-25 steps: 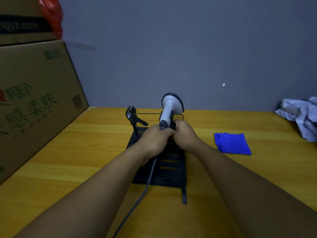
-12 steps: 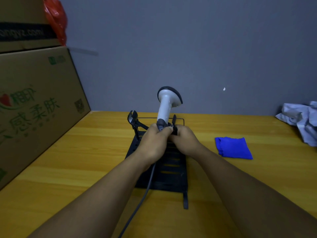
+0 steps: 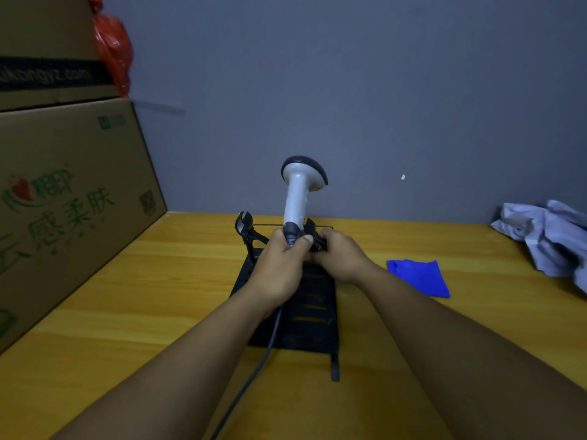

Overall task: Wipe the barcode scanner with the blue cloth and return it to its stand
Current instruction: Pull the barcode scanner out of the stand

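Observation:
The white barcode scanner (image 3: 298, 198) stands upright, head up, over the black stand (image 3: 313, 315) in the middle of the wooden table. My left hand (image 3: 279, 265) grips the dark bottom end of its handle, where the grey cable (image 3: 251, 373) leaves toward me. My right hand (image 3: 341, 258) holds the stand's black clamp right beside the handle base. The folded blue cloth (image 3: 419, 277) lies flat on the table to the right of the stand, touched by neither hand.
Large cardboard boxes (image 3: 63, 198) stacked along the left edge, with a red plastic bag (image 3: 112, 49) on top. A crumpled pale blue garment (image 3: 552, 239) lies at the far right. A grey wall (image 3: 349, 90) closes the back of the table (image 3: 127, 312).
The scanner has risen and straightened, its head now higher above the stand. Both hands stayed at the handle base and clamp. The cloth has not moved.

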